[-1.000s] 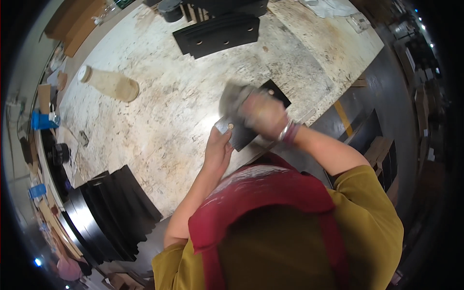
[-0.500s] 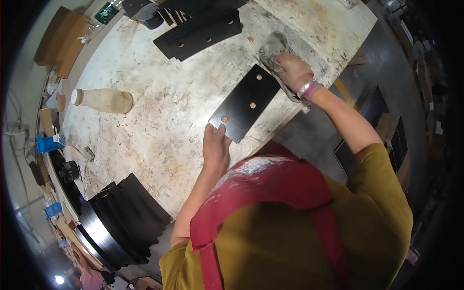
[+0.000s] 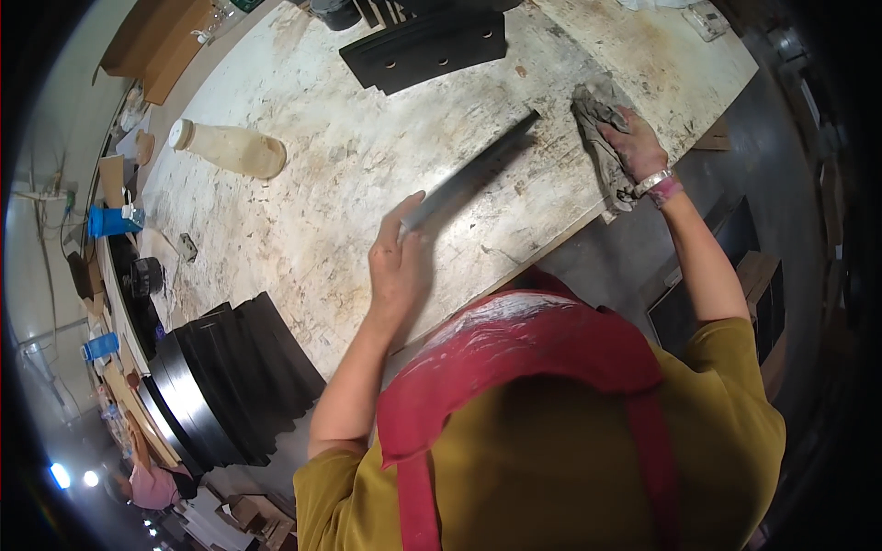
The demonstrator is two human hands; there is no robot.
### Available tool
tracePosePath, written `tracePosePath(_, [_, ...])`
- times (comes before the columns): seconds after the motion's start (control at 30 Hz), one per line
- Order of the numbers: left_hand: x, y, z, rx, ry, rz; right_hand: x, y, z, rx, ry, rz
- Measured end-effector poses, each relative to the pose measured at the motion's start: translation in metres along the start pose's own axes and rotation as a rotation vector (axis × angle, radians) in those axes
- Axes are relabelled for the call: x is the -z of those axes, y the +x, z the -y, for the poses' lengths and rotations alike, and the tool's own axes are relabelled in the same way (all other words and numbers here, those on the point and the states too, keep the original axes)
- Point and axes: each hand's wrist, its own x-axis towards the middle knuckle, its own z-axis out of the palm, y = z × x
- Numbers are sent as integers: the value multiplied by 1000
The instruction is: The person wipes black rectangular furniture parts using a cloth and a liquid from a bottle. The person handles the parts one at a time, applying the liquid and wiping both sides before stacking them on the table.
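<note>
1. Firstly, the left hand [image 3: 397,266] was closed on the near end of a flat black panel [image 3: 473,174], fingers wrapped over its edge, and held it tipped up on its long side so that only the thin edge and a sliver of face showed.
2. The panel ran from that hand away and to the right across the worktable [image 3: 303,202], its far end stopping just short of the right hand.
3. The right hand [image 3: 634,147] lay palm down, pressed on a crumpled grey rag [image 3: 599,138] near the table's right edge; its fingers were spread over the cloth, and whether they actually pinched it could not be told.
4. A pale wristband [image 3: 654,182] sat on the right wrist.
5. The tabletop itself was pale, scuffed and stained.
6. Farther off, a stack of black panels with small holes [image 3: 427,46] lay flat at the far side of the table.
7. To the left, well apart from both hands, a cream bottle [image 3: 230,149] lay on its side.
8. At the near left, a row of black panels [image 3: 220,386] stood on edge beside the table.
9. The person wore a mustard shirt [image 3: 717,432] under a red apron [image 3: 524,358].
</note>
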Motion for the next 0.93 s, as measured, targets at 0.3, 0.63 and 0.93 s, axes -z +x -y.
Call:
tracePosePath(0.3, [24,-28,26,-184,549,228,-21,-11,58,76,185,79])
tracePosePath(0.63, [2,-25,58,-286,553,-10,-92,-33,141,97,-198,373])
tracePosePath(0.93, [0,-21,55,-283,500,-50,-140,-74,173,999,-129,303])
